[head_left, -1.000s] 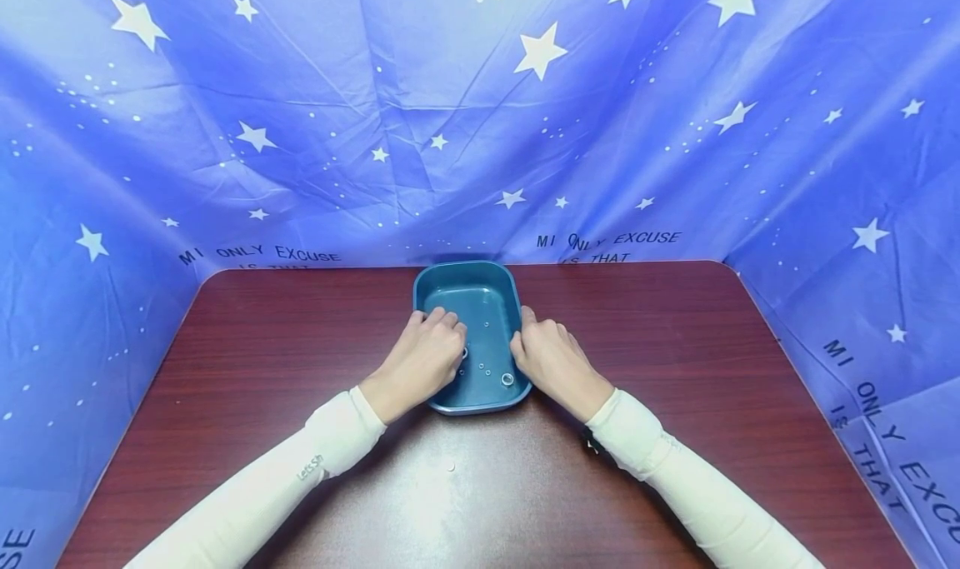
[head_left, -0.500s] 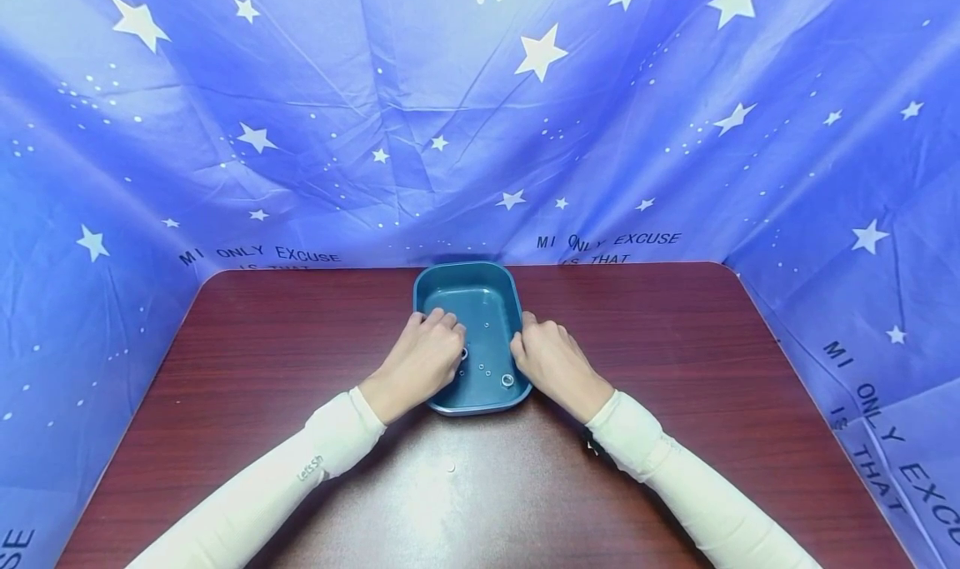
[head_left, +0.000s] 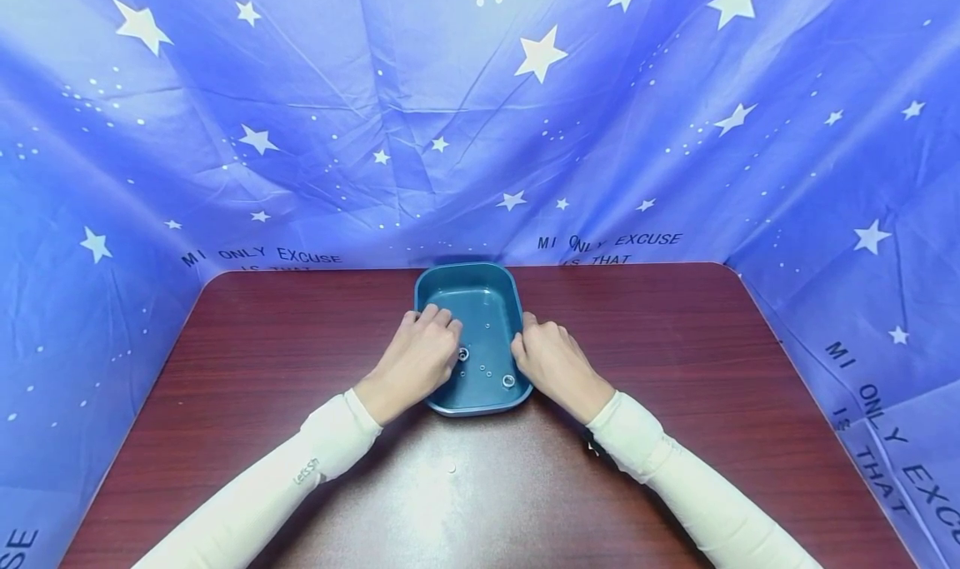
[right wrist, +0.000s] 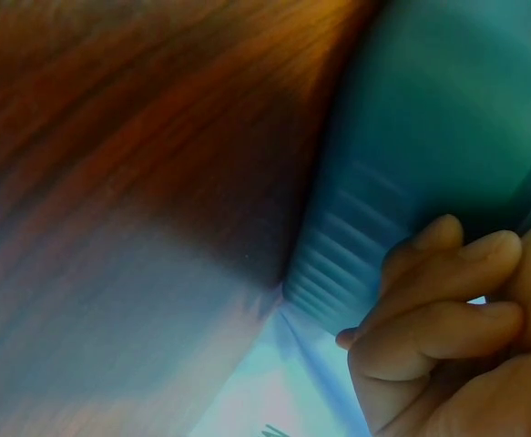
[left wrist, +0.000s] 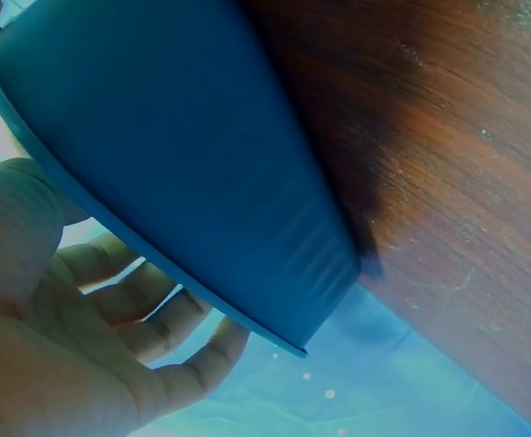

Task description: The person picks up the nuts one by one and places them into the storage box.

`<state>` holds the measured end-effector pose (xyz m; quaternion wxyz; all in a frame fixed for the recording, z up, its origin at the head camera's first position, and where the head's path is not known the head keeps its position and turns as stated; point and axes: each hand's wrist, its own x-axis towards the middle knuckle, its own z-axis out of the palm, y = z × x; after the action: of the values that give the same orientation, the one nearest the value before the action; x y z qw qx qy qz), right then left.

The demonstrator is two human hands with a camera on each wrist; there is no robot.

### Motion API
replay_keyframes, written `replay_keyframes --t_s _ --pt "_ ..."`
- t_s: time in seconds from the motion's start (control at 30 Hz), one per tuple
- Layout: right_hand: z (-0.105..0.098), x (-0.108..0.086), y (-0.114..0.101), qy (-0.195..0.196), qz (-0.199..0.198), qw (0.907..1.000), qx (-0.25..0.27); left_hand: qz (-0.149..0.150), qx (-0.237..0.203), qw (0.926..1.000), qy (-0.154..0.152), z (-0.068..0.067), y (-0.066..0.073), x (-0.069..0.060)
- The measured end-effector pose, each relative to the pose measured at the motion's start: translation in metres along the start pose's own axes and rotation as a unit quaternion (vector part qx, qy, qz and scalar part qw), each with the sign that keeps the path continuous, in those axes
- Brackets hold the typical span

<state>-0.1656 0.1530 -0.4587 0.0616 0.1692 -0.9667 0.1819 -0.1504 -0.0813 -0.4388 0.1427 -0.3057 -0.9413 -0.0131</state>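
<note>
A deep blue-green plastic tray stands on the table, with several small ring-shaped metal pieces on its floor. Two larger metal rings lie there too: one ring at the near right corner, the other ring right beside my left hand. That hand reaches over the left rim, knuckles up. In the left wrist view its bent fingers pass behind the rim; their tips are hidden. At the opposite side my right hand grips the tray wall, its curled fingers against the outside.
The dark red wooden table carries the tray near its back edge. A tiny pale speck lies on the tabletop in front. Blue star-printed cloth hangs behind and along both sides.
My left hand has shifted slightly left, so more of the larger ring beside it shows. My right hand and the tray stay practically where they were.
</note>
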Motion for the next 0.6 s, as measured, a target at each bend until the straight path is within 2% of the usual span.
replay_keyframes --t_s 0.17,0.3,0.43,0.6 --pt "0.001 0.000 0.000 0.001 -0.001 1.0000 0.000 -0.021 0.002 0.9994 0.027 0.001 -0.003 -0.002" --pt "0.001 0.000 0.001 0.000 -0.001 1.0000 -0.002 -0.050 -0.022 0.9973 0.049 0.003 -0.007 -0.003" --pt "0.002 0.000 0.001 -0.001 -0.001 1.0000 -0.003 -0.103 -0.049 0.9919 0.057 0.004 -0.010 -0.006" --pt "0.001 0.000 0.001 -0.001 -0.002 1.0000 -0.004 -0.171 -0.052 0.9823 0.055 0.007 -0.012 -0.012"
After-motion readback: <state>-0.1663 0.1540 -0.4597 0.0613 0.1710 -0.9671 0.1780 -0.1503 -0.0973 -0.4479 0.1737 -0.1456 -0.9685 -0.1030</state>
